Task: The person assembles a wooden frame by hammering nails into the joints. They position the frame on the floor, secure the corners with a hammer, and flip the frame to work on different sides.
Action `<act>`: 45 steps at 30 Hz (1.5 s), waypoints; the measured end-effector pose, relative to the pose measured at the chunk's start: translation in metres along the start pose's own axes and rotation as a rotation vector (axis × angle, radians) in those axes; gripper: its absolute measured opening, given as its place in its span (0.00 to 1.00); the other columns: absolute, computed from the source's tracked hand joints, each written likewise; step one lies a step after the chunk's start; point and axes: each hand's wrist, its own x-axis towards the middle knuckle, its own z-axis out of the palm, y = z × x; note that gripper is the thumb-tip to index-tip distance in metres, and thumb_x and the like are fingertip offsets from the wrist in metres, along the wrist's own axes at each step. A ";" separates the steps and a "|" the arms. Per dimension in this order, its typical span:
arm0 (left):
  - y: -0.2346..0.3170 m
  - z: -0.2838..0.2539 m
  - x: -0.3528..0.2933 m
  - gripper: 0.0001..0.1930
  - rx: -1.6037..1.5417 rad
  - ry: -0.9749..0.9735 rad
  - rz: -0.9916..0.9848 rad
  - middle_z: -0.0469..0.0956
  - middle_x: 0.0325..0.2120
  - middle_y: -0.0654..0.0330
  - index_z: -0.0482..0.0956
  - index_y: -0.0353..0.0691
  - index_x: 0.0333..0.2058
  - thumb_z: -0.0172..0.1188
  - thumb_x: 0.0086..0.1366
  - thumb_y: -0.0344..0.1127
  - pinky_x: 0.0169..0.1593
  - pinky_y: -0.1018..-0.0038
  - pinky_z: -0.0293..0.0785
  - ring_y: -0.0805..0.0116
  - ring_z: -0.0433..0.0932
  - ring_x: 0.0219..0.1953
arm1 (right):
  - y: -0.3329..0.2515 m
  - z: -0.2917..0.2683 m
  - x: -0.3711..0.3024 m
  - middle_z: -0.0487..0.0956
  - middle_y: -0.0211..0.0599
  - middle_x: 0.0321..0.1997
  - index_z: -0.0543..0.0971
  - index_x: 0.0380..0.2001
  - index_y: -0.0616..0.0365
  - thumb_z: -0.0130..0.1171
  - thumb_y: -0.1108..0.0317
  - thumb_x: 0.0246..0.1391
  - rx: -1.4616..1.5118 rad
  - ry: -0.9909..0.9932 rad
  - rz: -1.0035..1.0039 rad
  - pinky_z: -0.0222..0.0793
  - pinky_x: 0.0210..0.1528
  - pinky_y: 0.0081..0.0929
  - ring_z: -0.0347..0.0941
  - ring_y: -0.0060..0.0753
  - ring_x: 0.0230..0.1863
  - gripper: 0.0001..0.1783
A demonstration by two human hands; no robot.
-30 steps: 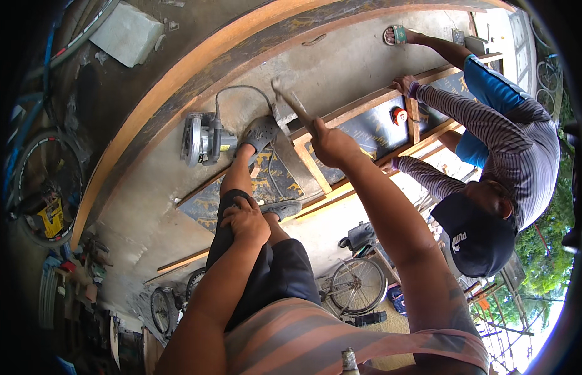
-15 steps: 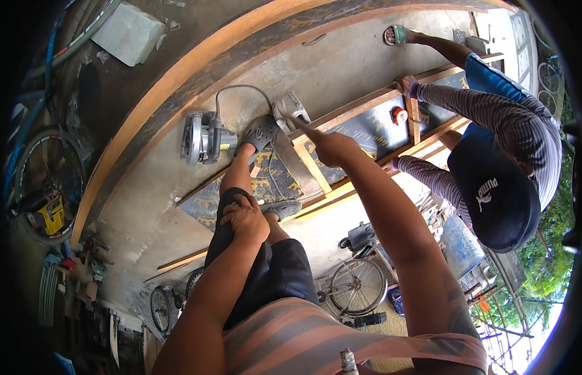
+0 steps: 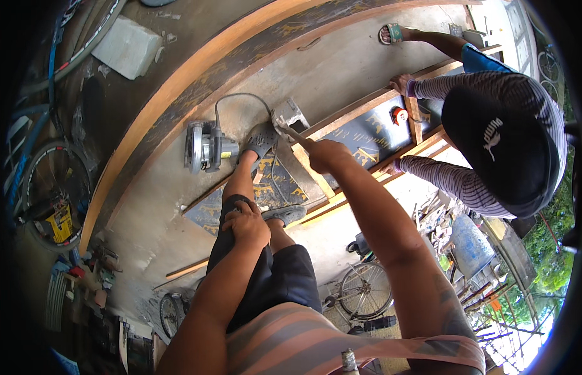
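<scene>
My right hand (image 3: 329, 157) grips the handle of a hammer (image 3: 293, 133). The hammer's head is at the end of the wooden frame, beside a grey concrete block (image 3: 292, 113); exact contact cannot be made out. The frame (image 3: 360, 107) has timber rails and cross pieces over dark printed plywood (image 3: 360, 134). My left hand (image 3: 246, 224) rests on my bent knee, fingers spread over the dark shorts, holding nothing. One clog-shod foot (image 3: 262, 139) is beside the block. Opposite, a co-worker in striped sleeves and a dark cap has a hand (image 3: 400, 84) on the far rail and another (image 3: 391, 167) on the near one.
A corded circular saw (image 3: 206, 147) sits on the floor left of my foot. An orange tape measure (image 3: 399, 115) lies on the plywood. A long curved timber-edged piece (image 3: 172, 81) arcs across the far left. Bicycles (image 3: 366, 289), a pale block (image 3: 127, 47) and a blue drum (image 3: 472, 245) stand around.
My right hand and the hammer have shifted slightly left and down toward the frame's end. The co-worker's capped head has leaned farther over. My left hand stays on the knee.
</scene>
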 end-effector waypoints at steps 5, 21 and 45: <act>0.007 0.001 0.001 0.47 0.053 0.014 -0.017 0.56 0.70 0.37 0.55 0.39 0.75 0.62 0.62 0.54 0.42 0.28 0.78 0.22 0.73 0.54 | -0.007 -0.011 -0.013 0.82 0.48 0.61 0.47 0.80 0.26 0.51 0.69 0.65 0.178 0.141 -0.010 0.79 0.57 0.46 0.82 0.49 0.59 0.45; 0.021 -0.030 -0.006 0.52 0.224 -0.053 -0.071 0.57 0.72 0.40 0.52 0.41 0.76 0.65 0.62 0.61 0.52 0.37 0.79 0.30 0.72 0.62 | 0.037 0.260 -0.047 0.83 0.65 0.39 0.70 0.60 0.61 0.66 0.55 0.54 0.991 0.254 -0.001 0.77 0.47 0.55 0.81 0.66 0.45 0.35; 0.160 0.127 -0.022 0.44 0.893 0.224 -0.128 0.64 0.70 0.38 0.62 0.36 0.72 0.51 0.70 0.66 0.68 0.57 0.71 0.43 0.72 0.68 | -0.025 0.674 -0.059 0.77 0.38 0.26 0.72 0.44 0.61 0.59 0.76 0.49 3.129 0.169 -0.063 0.73 0.27 0.31 0.76 0.32 0.23 0.17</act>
